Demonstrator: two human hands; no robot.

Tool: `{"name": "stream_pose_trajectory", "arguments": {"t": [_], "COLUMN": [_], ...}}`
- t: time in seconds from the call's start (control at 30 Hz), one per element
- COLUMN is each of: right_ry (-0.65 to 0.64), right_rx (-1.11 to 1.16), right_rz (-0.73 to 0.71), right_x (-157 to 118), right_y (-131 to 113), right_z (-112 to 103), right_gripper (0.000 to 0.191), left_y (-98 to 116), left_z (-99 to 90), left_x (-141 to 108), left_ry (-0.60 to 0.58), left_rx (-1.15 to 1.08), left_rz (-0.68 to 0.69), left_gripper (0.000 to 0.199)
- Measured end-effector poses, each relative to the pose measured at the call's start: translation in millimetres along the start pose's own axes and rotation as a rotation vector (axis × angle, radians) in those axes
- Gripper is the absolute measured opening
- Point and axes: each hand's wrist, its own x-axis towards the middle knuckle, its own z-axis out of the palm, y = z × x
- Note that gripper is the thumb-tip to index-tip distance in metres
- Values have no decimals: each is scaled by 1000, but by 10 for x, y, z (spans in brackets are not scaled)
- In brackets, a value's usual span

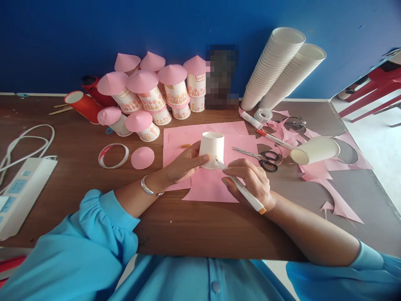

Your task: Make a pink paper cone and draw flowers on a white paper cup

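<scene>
My left hand [188,162] grips a white paper cup [212,146] that stands upside down above pink paper [216,188]. Its thumb lies across the cup's front. In my right hand [250,177] is a white marker pen [247,195] with an orange end, slanting down toward my wrist. The pen's tip meets the cup's lower wall beside a small orange mark. Just right of the cup, black-handled scissors [257,156] lie with their blades pointing at it.
Several decorated cups with pink cone roofs [142,81] stand at the back left. Tall stacks of white cups [275,62] lean on the blue wall. Pink scraps [319,175] and a loose cup [316,150] lie right. A tape roll [125,156] and power strip [28,196] are left.
</scene>
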Motion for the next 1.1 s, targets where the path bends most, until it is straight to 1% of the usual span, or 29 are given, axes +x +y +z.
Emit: {"name": "stream_pose_trajectory", "arguments": {"t": [0.67,0.83,1.0,1.1], "right_ry": [-7,-11,-20,-30], "right_rx": [-7,10,24,30], "right_rz": [-12,-21,-20,-14], "right_x": [25,49,61,63], "right_y": [-10,-33,-58,-71], "right_z": [10,16,19,20], "right_gripper": [9,12,15,16], "left_y": [3,-14,-16,-18], "left_z": [0,-13,-5,-7], "left_x": [4,2,4,6], "left_ry": [15,18,3,21], "left_rx": [-6,-5,2,17], "left_rz": [-2,1,28,38], "left_gripper": [47,48,42,40]}}
